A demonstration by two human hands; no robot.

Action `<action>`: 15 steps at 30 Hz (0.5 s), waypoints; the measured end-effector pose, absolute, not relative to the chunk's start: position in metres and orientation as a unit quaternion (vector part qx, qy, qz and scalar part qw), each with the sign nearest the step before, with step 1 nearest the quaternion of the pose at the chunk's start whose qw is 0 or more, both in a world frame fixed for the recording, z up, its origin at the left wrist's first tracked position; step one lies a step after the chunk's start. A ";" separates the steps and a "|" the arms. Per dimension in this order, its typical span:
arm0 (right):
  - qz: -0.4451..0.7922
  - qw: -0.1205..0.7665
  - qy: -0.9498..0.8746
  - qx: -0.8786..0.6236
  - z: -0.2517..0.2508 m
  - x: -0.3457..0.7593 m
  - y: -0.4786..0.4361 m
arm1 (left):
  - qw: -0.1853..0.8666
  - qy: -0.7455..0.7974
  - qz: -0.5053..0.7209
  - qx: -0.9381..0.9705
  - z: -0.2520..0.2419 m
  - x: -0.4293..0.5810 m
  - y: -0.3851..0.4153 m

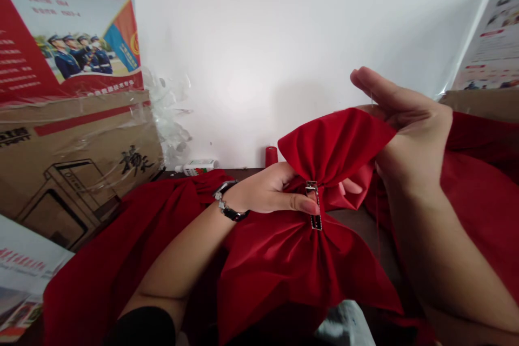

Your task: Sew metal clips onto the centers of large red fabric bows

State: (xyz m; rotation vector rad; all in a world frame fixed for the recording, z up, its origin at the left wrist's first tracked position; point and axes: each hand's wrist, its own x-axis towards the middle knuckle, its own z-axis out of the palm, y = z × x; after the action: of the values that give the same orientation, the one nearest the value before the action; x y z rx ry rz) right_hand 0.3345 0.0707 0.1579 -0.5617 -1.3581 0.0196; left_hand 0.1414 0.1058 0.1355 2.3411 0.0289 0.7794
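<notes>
A large red fabric bow (279,259) with gathered folds fills the middle of the head view. Across its pinched centre sits a silver-edged rectangular buckle (316,221). My left hand (271,189) is closed around the bow's middle, its thumb pressing on the buckle and its fingers partly behind the cloth. To the right, my right hand (413,119) is raised beside the bow's upper loop, with some fingers extended. A thin, pale needle (372,96) shows at its fingers, whose tips are partly hidden by cloth. A fine red thread (377,221) hangs below that hand.
Red cloth (133,254) spreads over the table on the left, and more red fabric (482,205) lies at right. By the wall are a red thread spool (271,156) and a white bottle (198,166). Cardboard boxes (81,157) stand at left.
</notes>
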 end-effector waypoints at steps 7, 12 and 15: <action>-0.022 0.713 -0.667 -0.217 0.164 0.338 0.038 | 0.426 -0.093 0.206 0.876 0.143 0.144 0.095; 0.023 0.691 -0.660 -0.295 0.157 0.329 0.052 | 0.392 -0.102 0.259 0.877 0.133 0.144 0.093; 0.042 0.663 -0.672 -0.327 0.151 0.322 0.064 | 0.397 -0.067 0.313 0.860 0.121 0.143 0.096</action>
State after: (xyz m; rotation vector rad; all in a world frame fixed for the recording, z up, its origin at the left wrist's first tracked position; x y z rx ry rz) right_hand 0.3221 0.0645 0.1511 -0.7398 -1.5178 0.0940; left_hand 0.1426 0.0958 0.1214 2.1780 -0.1707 0.7937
